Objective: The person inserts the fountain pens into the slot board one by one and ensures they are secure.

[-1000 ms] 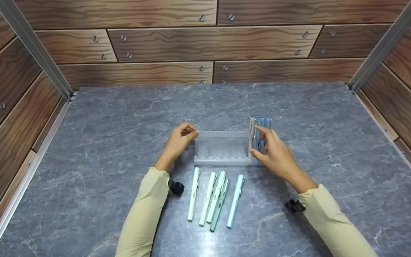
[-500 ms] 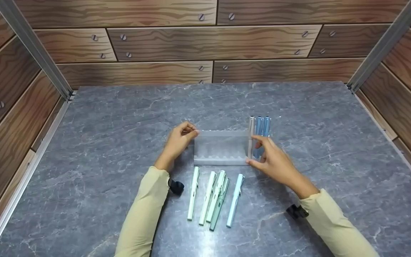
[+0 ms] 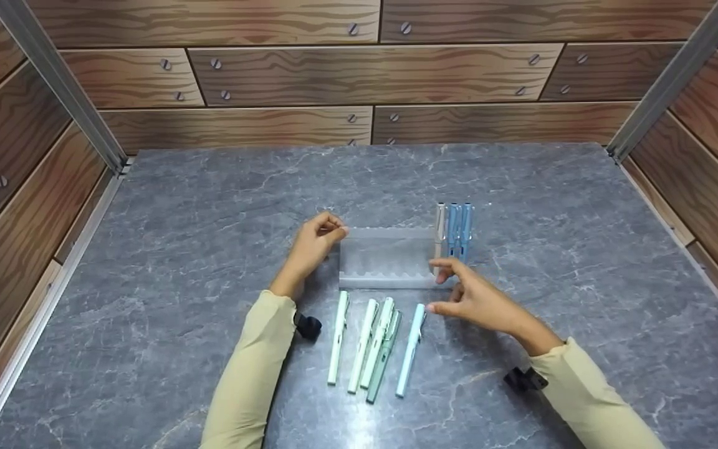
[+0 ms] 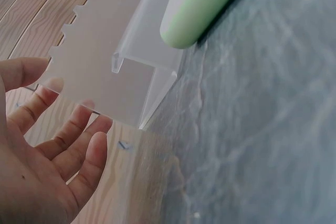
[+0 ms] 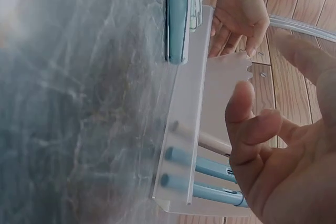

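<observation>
My left hand (image 3: 314,251) pinches the upper left corner of a frosted clear pen rack (image 3: 387,255); in the left wrist view, thumb and fingertips (image 4: 95,148) meet at its scalloped edge. At the rack's right end stand a beige pen (image 3: 439,221) and two blue pens (image 3: 460,218). My right hand (image 3: 480,299), holding nothing, hovers before them with thumb and fingers apart. Its thumb tip is close to the top of a light blue pen (image 3: 411,352) lying on the table; whether they touch I cannot tell.
Left of the light blue pen lie several green pens: a pale one (image 3: 338,340) by itself, and others grouped around a darker green one (image 3: 384,362). The grey marbled table (image 3: 209,199) is bounded by wood-patterned walls (image 3: 371,75) and metal posts.
My right hand has left the standing beige pen and come down toward the light blue pen, its fingers spread. My left hand has stayed at the rack's corner.
</observation>
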Action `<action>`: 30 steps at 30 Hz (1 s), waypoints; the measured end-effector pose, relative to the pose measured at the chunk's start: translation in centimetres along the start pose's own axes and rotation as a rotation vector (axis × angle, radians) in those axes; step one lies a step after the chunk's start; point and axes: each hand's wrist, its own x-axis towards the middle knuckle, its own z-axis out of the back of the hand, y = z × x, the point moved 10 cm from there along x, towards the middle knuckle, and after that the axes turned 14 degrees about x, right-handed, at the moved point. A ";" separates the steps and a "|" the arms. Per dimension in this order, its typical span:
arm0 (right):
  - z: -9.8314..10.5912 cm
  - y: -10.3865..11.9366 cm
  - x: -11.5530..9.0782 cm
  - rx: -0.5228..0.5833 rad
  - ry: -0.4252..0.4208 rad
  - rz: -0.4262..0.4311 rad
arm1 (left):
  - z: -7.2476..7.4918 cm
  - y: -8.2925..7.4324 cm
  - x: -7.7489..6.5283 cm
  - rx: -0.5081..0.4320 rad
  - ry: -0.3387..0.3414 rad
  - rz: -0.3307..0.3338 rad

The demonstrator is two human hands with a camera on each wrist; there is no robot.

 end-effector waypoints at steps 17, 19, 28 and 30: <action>-2.1 -1.9 -1.1 0.058 0.093 -0.052 | 0.1 -0.1 0.0 0.022 -0.001 0.009; -2.2 -1.9 -1.2 0.058 0.094 -0.056 | 0.1 -0.1 -0.1 0.017 0.004 0.010; -3.1 -2.5 -1.5 0.085 0.115 -0.104 | 0.0 -0.1 0.0 0.007 0.002 0.001; -3.3 -2.6 -1.6 0.087 0.117 -0.106 | 0.0 -0.1 -0.1 0.009 -0.001 0.004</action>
